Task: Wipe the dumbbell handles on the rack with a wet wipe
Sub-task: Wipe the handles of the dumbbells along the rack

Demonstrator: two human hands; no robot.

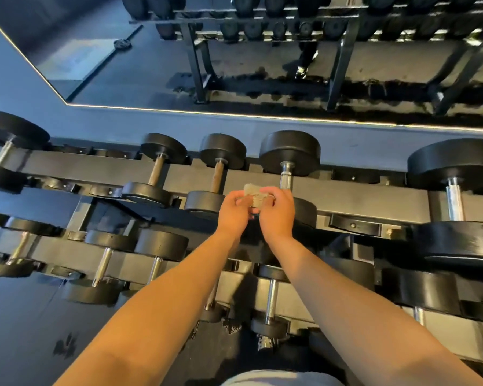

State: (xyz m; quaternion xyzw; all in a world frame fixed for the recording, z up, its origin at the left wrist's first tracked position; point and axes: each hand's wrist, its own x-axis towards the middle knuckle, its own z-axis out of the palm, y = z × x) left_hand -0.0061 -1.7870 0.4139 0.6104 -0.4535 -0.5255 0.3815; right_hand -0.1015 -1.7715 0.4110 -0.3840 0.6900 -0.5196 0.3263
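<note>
- Rack (346,196): tiered black frame below a mirror (262,65); dumbbells lie across its rails, handles running front to back, with empty cradles between some of them.
- Dumbbell (289,151): top tier, directly beyond the hands; its chrome handle (286,175) shows above the right hand, the near part hidden behind it.
- Left hand (234,208) and right hand (278,210): close together over the top rail, each with fingers curled onto the wipe.
- Wipe (255,195): a small folded pad pinched between both hands, just left of the chrome handle and apparently not touching it.
- Step, as judged: readying or refolding the wipe; next, wrap it round the handle and slide along it.
- Room: the heads bound the handle at both ends, so strokes must be short; an open gap lies to its right.
</note>
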